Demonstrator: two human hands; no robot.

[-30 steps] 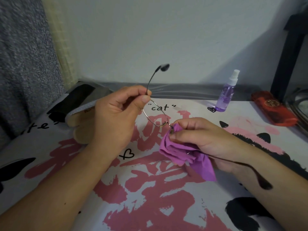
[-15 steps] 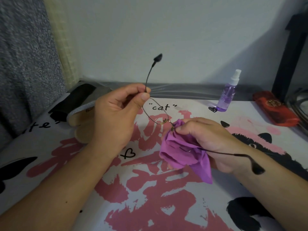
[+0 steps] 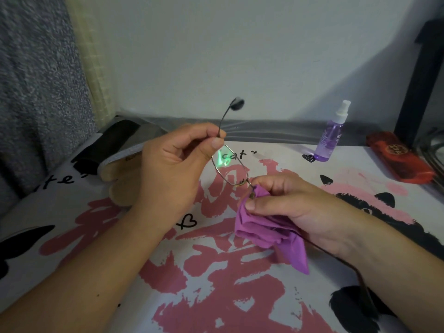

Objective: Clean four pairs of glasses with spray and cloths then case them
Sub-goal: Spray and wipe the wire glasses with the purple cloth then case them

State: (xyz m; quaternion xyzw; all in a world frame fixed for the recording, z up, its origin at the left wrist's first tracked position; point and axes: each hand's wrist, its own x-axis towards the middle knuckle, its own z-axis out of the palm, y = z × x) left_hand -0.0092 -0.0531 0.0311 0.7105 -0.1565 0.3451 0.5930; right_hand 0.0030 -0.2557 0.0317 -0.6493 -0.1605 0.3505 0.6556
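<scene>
Fingers (image 3: 192, 133) of the left hand (image 3: 173, 169) curled, thumb and forefinger pinching the glasses (image 3: 230, 168) at the hinge of one temple — that temple rises toward 12 o'clock. Right hand (image 3: 295, 210) at 4 o'clock from the exposed lens, fingers curled, pinching the purple cloth (image 3: 269, 229) around the other lens. Glasses held above the printed table cover (image 3: 216, 296). Spray bottle (image 3: 330, 135) upright at 2 o'clock — red case (image 3: 400, 159) further right, well apart from the hands.

One head-worn wide-angle view looks forward and down from close above the table (image 3: 360, 169), both forearms entering from the bottom edge, the wall (image 3: 240, 56) just beyond the table's far edge.
</scene>
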